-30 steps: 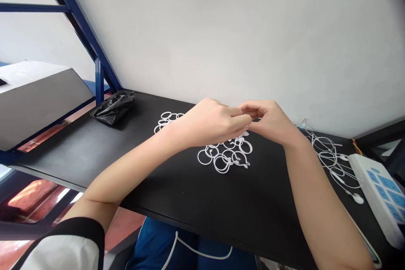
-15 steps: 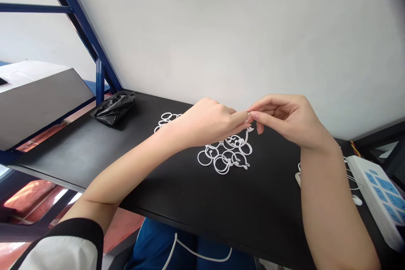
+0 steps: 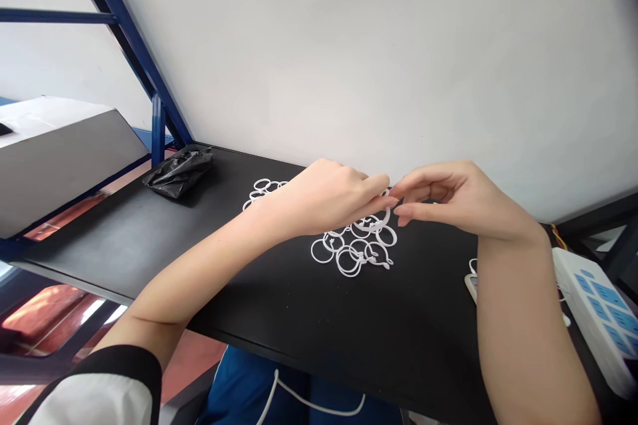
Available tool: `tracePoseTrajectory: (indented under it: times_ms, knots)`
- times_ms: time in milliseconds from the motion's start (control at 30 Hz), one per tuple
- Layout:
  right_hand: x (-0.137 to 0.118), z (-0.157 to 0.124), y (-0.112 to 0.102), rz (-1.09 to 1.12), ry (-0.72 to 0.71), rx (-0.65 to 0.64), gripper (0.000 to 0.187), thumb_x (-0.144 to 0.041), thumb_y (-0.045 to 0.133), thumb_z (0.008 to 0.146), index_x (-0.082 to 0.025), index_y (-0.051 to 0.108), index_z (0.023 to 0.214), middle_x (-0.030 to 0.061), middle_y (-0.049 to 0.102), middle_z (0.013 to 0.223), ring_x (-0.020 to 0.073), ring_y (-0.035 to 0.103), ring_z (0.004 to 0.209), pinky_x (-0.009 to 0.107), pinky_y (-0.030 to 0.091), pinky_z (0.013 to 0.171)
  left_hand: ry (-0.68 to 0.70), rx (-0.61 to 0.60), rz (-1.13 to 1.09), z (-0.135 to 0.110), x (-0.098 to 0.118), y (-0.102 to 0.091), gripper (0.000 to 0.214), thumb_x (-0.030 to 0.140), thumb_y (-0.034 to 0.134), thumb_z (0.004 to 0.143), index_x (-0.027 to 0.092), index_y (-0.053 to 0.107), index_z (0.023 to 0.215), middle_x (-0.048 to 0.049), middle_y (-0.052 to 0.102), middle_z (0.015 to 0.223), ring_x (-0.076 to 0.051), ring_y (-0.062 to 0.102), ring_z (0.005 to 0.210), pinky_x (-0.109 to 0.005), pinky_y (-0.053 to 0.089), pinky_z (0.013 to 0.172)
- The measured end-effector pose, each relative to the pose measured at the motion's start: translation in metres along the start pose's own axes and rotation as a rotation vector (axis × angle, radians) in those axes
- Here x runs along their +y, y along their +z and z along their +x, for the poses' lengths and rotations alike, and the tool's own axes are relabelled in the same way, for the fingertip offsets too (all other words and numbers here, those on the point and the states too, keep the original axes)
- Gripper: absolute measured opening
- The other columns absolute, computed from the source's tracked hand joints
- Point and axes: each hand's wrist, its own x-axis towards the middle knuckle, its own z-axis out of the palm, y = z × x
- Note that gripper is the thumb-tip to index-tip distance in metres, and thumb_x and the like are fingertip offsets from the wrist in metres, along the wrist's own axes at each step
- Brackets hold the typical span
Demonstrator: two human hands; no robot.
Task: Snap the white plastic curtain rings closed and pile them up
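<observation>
Though partly hidden, one white ring (image 3: 387, 216): pinched in the closed fingertips of the left hand (image 3: 343, 198), above loose rings (image 3: 359, 256) on the black table (image 3: 299, 299); right hand (image 3: 448, 199): thumb and forefinger parted, seemingly empty; handling: probably light, springy, smooth, best held near its ends

Rings (image 3: 361, 256) lie about mid-desk (image 3: 389, 332), partly beneath the left hand (image 3: 336, 196), with the right hand (image 3: 443, 196) just to its right. A bag (image 3: 180, 172) rests at the desk's rear left, near the frame (image 3: 158, 126), and a box (image 3: 74, 153) sits farther left. The wall (image 3: 349, 60) stands behind the desk; a power strip (image 3: 595, 312) lies at the far right, beyond the right forearm (image 3: 528, 319).
</observation>
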Motion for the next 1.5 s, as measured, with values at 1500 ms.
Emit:
tracePoseTrajectory:
  times_ms: [1500]
  knots:
    - [-0.014,-0.002,0.025,-0.119,-0.114,0.218,0.014,-0.031,0.085,0.071,-0.026,0.073,0.077,-0.0018,0.072,0.072,0.0155,0.068,0.065,0.028,0.056,0.062,-0.061,-0.133,-0.116,0.001,0.005,0.003,0.023,0.037,0.049,0.088,0.015,0.056,0.087,-0.0002,0.062,0.072,-0.011,0.043,0.049,-0.026,0.025,0.045]
